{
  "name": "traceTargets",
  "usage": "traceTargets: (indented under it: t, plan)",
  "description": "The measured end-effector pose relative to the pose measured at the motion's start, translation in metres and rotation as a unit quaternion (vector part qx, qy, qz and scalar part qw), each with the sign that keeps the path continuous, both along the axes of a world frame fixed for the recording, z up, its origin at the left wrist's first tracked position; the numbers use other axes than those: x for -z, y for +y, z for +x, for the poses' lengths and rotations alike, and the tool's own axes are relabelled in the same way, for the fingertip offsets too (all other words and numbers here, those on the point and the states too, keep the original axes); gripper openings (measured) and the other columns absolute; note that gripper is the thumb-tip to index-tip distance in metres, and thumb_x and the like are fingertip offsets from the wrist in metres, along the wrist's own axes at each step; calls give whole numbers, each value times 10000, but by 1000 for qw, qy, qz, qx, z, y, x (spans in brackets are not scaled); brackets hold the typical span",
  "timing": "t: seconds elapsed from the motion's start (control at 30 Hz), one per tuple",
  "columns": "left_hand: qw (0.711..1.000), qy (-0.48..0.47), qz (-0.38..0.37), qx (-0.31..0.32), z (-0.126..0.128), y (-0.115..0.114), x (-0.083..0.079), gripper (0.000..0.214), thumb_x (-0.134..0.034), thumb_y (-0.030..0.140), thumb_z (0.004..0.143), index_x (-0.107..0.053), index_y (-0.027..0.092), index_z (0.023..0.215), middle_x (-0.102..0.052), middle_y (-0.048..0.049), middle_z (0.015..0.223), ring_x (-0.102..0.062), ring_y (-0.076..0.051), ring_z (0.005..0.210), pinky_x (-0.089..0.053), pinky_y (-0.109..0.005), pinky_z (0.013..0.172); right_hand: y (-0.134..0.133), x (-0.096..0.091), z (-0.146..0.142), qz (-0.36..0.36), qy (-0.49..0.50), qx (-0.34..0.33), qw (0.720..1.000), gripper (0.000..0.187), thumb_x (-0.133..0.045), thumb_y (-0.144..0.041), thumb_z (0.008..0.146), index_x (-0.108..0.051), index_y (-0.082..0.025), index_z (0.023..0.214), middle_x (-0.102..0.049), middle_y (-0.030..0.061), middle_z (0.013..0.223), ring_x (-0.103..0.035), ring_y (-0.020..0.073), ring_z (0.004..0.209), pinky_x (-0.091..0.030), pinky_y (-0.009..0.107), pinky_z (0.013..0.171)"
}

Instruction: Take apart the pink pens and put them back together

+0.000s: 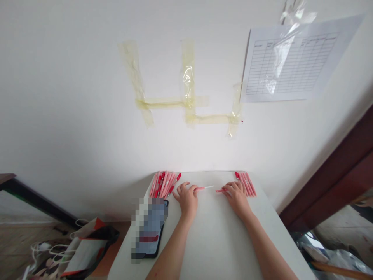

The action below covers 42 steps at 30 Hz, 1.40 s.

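Note:
Pinched in my left hand [188, 200] is a pink pen piece [201, 188] with a thin whitish refill-like tip pointing right. My right hand [237, 197] has its fingers closed on a short pink-red pen part [220, 190], whose end points left. A small gap separates the two parts, just above the white tabletop. To the left of my left hand lies a group of several pink and red pens [165, 184]. Beside my right hand, a smaller row of pink pens [247, 183] includes one with a red end.
A phone [150, 229] with a blurred screen lies at the left of the white table [215, 241]. The wall [87, 97] rises behind, bearing yellowish tape [189, 77] and a printed sheet [291, 66]. Bags [87, 249] and cables sit on the floor at left; dark red wood stands right.

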<state>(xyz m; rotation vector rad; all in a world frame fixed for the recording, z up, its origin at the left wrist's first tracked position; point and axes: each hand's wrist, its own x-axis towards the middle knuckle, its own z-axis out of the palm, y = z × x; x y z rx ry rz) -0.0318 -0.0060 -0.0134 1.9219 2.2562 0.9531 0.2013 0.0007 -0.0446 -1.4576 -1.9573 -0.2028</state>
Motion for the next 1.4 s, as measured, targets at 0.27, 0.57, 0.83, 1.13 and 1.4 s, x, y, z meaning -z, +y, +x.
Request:
traceTargets:
  t: [0.27,0.57,0.83,1.13,1.4]
  plan:
    - [999,-3,32,17,2,-3,-4,144,-670,234,850,-774,330,879,-595,-49,1246,-454,-297,1256,-199,-663,1137,-2,-5,0,12,18,19,1000,197,-528,-383,974,-701,-301,1022,-670,51,965,-531,273,1036,-383,481,992]
    - [999,-9,41,28,5,-5,-8,134,-686,234,848,-772,334,865,-605,-39,1245,-466,-293,1263,-186,-681,1154,-4,-7,-1,6,9,22,1000,162,-566,-351,962,-704,-300,1028,-668,48,980,-521,274,1048,-384,472,988]
    - [995,-13,52,86,7,-6,-5,135,-706,222,831,-769,327,886,-593,-47,1246,-470,-292,1267,-210,-703,1148,-5,-9,-6,21,10,-20,1000,149,-589,-345,954,-711,-284,1013,-663,59,991,-518,272,1038,-394,487,981]
    - [990,-16,62,128,10,-7,0,122,-694,236,842,-769,321,887,-592,-51,1240,-483,-285,1252,-220,-720,1143,-9,-15,-10,24,19,-38,999,135,-596,-346,952,-699,-283,1013,-651,52,998,-525,263,1033,-366,517,1037]
    - [989,-3,55,138,11,-5,4,128,-653,263,878,-769,314,865,-587,-52,1255,-470,-288,1265,-207,-745,1134,-9,-16,-10,20,18,-33,999,135,-590,-351,953,-697,-279,995,-658,59,1006,-531,269,1038,-370,522,1031]
